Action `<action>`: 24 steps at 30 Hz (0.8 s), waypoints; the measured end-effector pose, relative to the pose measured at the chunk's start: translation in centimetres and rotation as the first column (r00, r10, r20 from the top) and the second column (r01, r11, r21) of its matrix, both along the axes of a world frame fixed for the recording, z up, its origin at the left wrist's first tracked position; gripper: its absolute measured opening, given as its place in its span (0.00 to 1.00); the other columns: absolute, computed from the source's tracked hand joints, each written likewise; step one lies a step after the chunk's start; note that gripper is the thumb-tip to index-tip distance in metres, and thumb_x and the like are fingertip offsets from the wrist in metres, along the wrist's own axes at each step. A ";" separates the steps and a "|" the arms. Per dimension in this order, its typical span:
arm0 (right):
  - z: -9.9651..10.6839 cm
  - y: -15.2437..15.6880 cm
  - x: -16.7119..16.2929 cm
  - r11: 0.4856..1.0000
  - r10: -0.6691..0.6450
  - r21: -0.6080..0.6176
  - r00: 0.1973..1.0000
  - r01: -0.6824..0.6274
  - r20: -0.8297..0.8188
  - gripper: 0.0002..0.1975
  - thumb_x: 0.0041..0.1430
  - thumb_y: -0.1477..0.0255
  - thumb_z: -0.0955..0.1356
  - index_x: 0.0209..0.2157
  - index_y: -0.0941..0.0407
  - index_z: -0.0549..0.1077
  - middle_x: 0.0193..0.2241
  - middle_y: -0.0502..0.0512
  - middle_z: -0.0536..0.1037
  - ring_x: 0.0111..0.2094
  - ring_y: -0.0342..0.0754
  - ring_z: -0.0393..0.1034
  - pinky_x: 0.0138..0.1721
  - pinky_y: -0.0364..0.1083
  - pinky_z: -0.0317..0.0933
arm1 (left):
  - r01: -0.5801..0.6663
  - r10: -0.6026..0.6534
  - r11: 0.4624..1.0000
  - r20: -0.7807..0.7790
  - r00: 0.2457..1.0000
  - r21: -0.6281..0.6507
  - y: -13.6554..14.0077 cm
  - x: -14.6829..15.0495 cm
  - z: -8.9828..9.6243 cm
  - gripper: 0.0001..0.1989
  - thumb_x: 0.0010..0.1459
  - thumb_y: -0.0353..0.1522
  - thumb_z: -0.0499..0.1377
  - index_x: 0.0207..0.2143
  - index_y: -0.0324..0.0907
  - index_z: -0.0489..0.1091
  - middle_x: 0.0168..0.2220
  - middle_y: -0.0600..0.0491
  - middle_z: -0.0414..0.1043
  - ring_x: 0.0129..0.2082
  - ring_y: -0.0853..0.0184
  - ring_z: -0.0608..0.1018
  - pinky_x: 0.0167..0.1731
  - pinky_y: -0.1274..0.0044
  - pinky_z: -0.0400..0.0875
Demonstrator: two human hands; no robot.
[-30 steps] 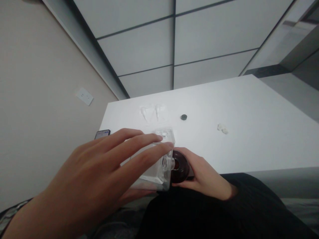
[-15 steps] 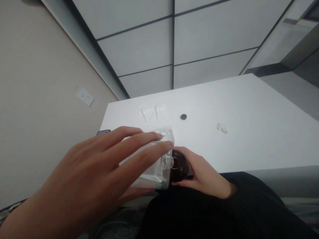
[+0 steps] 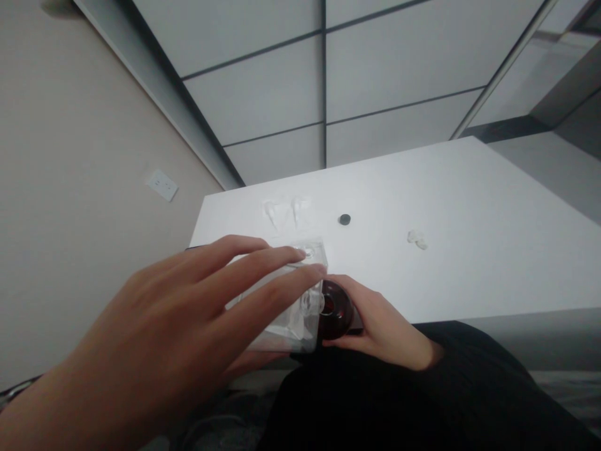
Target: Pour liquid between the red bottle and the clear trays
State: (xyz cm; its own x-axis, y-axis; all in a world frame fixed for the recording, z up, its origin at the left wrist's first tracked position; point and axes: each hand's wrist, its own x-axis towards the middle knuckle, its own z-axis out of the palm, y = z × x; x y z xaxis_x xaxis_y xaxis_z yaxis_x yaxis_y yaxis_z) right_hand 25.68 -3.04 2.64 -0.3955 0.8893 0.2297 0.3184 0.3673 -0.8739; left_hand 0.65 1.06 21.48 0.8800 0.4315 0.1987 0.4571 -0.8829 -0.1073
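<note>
My left hand [image 3: 188, 313] grips a clear, box-shaped plastic container [image 3: 305, 338] with round openings, its fingers spread across the top. The container is tilted toward a dark brown bottle [image 3: 342, 313]. A short clear spout on the container's right side meets the bottle's mouth or sits just over it; I cannot tell if they touch. My right hand [image 3: 389, 326] is wrapped round the bottle from the right, near the table's front edge. Any liquid inside the container is hard to make out.
On the white table [image 3: 493, 250] lie a small dark round cap [image 3: 345, 219], crumpled white scraps [image 3: 417, 239] and clear-white plastic pieces [image 3: 297, 212]. A wall with an outlet [image 3: 163, 185] borders the left. Panelled doors [image 3: 277, 100] stand behind the table.
Both hands, the container and the bottle appear very slightly higher in view. The dark object behind my left hand is now almost covered. Both grips look unchanged.
</note>
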 end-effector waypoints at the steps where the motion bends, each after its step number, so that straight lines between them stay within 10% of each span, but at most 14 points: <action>1: 0.0 0.0 0.0 1.000 -0.001 0.001 1.000 0.001 -0.001 0.39 0.58 0.59 0.79 0.65 0.51 0.64 0.61 0.64 0.77 0.59 0.61 0.76 0.60 0.59 0.71 | 0.001 -0.001 1.000 0.001 1.000 0.000 0.0 0.0 0.0 0.23 0.74 0.41 0.56 0.68 0.49 0.65 0.58 0.50 0.80 0.56 0.58 0.81 0.54 0.68 0.80; 24: -0.3 0.0 0.1 1.000 -0.005 0.022 1.000 0.006 -0.014 0.39 0.58 0.59 0.80 0.65 0.51 0.64 0.61 0.65 0.77 0.59 0.62 0.77 0.59 0.61 0.72 | -0.003 0.003 1.000 -0.046 0.999 0.003 -0.7 0.6 0.6 0.24 0.73 0.31 0.55 0.69 0.51 0.64 0.60 0.53 0.79 0.58 0.58 0.81 0.60 0.63 0.79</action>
State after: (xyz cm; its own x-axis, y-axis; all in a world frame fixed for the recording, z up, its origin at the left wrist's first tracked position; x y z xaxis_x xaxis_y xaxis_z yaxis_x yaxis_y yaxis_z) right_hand 25.77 -3.04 2.32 -0.3872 0.8860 0.2551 0.3083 0.3852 -0.8698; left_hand 1.26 0.37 22.07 0.8871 0.4332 0.1593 0.4539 -0.8813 -0.1313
